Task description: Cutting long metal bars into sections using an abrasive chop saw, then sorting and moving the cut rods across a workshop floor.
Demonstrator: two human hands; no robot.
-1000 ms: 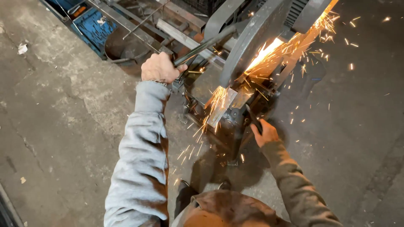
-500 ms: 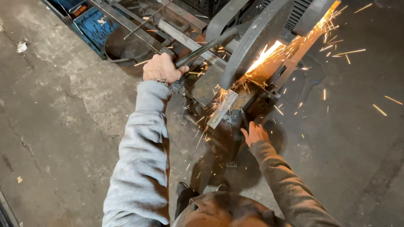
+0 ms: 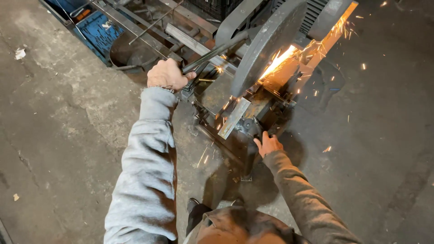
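Head view: left hand still grips the dark saw lever; right hand has slid lower, fingers spread flat on the grey metal saw base — sparks persist.

My left hand grips the saw handle; my right hand rests just below the chop saw, sparks flying.
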